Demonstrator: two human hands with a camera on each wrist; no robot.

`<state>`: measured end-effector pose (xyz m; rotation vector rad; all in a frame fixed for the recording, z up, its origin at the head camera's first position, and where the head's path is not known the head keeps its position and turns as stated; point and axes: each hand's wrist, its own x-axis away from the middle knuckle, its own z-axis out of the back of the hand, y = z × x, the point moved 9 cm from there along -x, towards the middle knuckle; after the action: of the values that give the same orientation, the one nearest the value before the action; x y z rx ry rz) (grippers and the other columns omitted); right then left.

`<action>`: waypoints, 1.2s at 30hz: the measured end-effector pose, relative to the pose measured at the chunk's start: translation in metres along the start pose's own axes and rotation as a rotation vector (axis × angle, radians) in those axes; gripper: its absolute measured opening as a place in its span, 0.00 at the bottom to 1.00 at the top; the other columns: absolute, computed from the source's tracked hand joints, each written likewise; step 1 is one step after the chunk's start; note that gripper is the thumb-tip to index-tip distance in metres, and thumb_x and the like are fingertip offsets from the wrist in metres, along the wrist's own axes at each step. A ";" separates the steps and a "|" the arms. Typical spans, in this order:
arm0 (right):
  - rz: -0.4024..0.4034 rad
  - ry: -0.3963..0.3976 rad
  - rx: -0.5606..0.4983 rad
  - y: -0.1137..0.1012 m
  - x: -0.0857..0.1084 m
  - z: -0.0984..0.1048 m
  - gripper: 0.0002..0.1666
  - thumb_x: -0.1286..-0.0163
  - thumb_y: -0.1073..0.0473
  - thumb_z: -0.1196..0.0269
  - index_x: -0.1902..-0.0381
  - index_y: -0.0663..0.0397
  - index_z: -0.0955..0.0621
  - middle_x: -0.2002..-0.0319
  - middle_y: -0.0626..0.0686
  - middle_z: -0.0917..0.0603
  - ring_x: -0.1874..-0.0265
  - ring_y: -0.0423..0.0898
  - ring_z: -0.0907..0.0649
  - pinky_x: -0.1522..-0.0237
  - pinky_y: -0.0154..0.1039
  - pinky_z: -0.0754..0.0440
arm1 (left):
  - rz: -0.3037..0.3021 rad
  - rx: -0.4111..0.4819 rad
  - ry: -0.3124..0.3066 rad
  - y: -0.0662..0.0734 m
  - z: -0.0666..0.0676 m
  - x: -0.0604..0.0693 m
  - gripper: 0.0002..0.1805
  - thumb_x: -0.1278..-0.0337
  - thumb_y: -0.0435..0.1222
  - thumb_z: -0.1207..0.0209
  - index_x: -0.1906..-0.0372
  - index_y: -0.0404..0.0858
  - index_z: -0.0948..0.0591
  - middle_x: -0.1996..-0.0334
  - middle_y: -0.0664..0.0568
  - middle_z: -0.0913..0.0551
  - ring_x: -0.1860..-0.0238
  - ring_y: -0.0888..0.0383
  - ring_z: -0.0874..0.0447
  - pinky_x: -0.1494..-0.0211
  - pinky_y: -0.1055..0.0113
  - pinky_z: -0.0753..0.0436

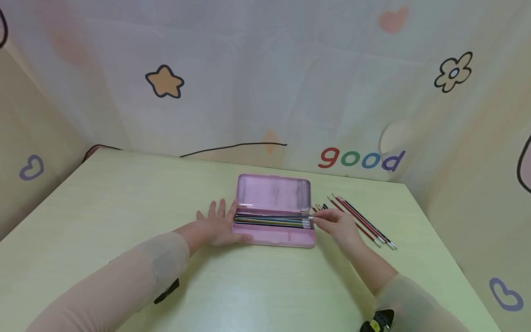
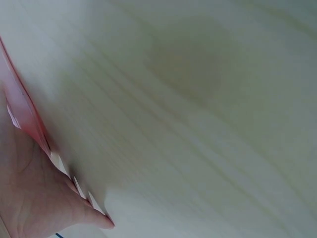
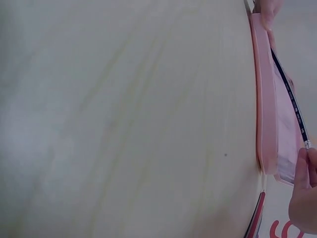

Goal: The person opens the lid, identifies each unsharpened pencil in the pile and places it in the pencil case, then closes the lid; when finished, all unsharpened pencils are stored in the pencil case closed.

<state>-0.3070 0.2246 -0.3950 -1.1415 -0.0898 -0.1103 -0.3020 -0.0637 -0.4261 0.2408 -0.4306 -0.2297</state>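
A pink pencil case (image 1: 282, 238) lies on the table with its lid (image 1: 274, 191) raised at the back. Several pencils (image 1: 271, 222) lie side by side in it, silver ends to the right. My left hand (image 1: 217, 229) rests against the case's left end, fingers spread and straight, thumb along the front edge. At the right end, my right hand (image 1: 338, 227) pinches the silver end of a dark pencil (image 3: 291, 94) between thumb and fingers. In the right wrist view that pencil slants over the case, its far tip hidden near the left hand (image 3: 270, 11).
Right of the case lie several loose red and black pencils (image 1: 360, 216), partly behind my right hand. A printed cloth (image 1: 249, 92) hangs behind the pale table (image 1: 124, 193) and along both sides.
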 end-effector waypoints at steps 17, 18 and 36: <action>0.046 0.011 0.022 -0.006 0.000 -0.011 0.10 0.38 0.65 0.37 0.58 0.62 0.18 0.60 0.54 0.16 0.60 0.45 0.21 0.57 0.35 0.23 | 0.006 -0.012 -0.003 0.002 0.001 0.003 0.62 0.58 0.77 0.59 0.27 0.44 0.68 0.28 0.37 0.68 0.30 0.37 0.73 0.38 0.32 0.63; 0.045 0.011 0.024 -0.006 0.000 -0.011 0.10 0.37 0.66 0.37 0.58 0.62 0.18 0.59 0.55 0.16 0.60 0.45 0.21 0.57 0.35 0.23 | 0.008 -0.012 -0.004 0.002 0.001 0.003 0.62 0.58 0.77 0.60 0.27 0.44 0.68 0.28 0.37 0.68 0.30 0.37 0.74 0.38 0.32 0.63; 0.047 0.017 0.074 -0.007 0.005 -0.002 0.12 0.36 0.61 0.38 0.55 0.59 0.18 0.56 0.54 0.16 0.54 0.48 0.21 0.50 0.41 0.26 | 0.021 -0.012 -0.014 0.001 0.000 0.000 0.64 0.62 0.79 0.61 0.27 0.46 0.70 0.28 0.38 0.69 0.30 0.38 0.74 0.38 0.32 0.64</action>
<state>-0.3028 0.2198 -0.3893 -1.0683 -0.0519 -0.0743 -0.3018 -0.0629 -0.4260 0.2234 -0.4457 -0.2137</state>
